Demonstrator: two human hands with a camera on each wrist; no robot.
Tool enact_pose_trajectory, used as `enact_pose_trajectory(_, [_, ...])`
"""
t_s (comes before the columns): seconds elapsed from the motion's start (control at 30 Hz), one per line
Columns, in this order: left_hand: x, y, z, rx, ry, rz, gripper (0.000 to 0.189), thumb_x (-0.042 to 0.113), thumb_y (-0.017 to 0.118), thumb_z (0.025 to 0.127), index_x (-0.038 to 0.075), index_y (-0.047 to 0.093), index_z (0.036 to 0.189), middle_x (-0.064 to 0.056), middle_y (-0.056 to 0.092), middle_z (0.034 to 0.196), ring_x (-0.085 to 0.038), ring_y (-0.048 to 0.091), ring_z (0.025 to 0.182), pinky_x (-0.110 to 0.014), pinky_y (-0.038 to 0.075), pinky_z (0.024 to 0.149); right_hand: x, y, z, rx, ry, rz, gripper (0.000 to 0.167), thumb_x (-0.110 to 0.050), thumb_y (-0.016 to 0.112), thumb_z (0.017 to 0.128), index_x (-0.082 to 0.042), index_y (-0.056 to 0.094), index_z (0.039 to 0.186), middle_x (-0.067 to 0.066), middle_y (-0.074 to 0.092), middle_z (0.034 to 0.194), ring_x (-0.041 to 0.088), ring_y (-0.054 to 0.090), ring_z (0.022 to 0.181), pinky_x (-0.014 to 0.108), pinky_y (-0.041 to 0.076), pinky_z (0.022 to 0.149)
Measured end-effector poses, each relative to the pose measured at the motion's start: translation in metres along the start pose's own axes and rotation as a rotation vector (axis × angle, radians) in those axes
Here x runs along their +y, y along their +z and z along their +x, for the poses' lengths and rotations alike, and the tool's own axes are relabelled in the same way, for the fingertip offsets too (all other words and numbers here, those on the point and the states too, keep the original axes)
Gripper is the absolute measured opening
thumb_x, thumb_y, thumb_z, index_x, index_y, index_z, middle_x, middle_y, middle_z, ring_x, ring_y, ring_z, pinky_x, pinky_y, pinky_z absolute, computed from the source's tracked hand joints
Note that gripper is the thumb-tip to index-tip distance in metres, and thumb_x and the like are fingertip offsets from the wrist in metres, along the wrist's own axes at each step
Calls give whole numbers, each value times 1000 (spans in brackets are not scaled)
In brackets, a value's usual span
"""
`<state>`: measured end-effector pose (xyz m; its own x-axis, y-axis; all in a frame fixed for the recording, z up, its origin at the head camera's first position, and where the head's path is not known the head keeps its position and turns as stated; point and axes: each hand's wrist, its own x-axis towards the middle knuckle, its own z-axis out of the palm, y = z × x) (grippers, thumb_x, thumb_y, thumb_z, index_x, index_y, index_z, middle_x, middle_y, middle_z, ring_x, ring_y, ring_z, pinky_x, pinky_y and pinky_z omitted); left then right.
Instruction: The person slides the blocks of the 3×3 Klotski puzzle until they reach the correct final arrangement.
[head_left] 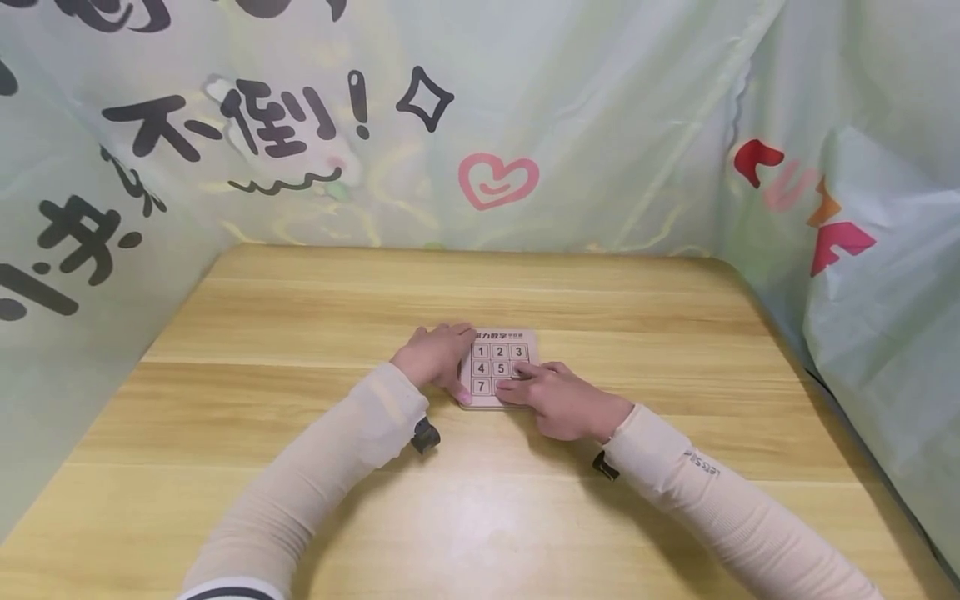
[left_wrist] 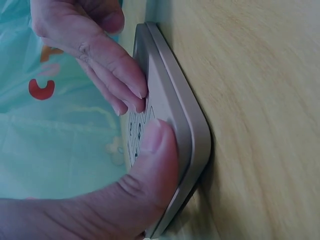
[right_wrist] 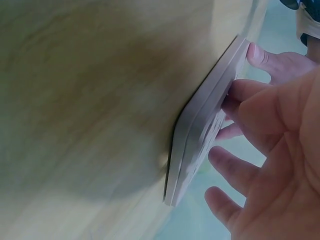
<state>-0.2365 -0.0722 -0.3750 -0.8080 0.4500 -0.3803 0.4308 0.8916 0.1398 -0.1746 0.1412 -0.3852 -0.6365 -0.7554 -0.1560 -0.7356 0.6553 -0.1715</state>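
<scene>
A flat pale number slide puzzle (head_left: 500, 352) lies on the wooden table, its square tiles printed with black numerals. My left hand (head_left: 435, 354) holds it at its left side, thumb on the near left corner and fingers at the far left edge. In the left wrist view, the left thumb (left_wrist: 155, 165) presses on the rim of the top face. My right hand (head_left: 562, 404) comes from the right, its fingertips touching the lower right tiles and hiding some of them. Other fingers (right_wrist: 235, 167) of that hand are spread above the board in the right wrist view.
The wooden table (head_left: 480, 508) reaches around the puzzle on all sides. Pale green cloth (head_left: 600, 125) with dark writing and a pink heart hangs behind and beside it. A dark cable (head_left: 847, 417) runs along the right edge.
</scene>
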Motion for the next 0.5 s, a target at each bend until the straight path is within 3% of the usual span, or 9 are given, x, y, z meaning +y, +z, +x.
enact_pose_trajectory(0.5, [-3,4,5,16,0,19,116,52,85,61,8,28,152,-9,24,158,-35,26,142,-56,24,112,1,-1,6,-17,11,13,56,4,54,80,-10,59,134,2,52,142,39,33,138,61,32,105])
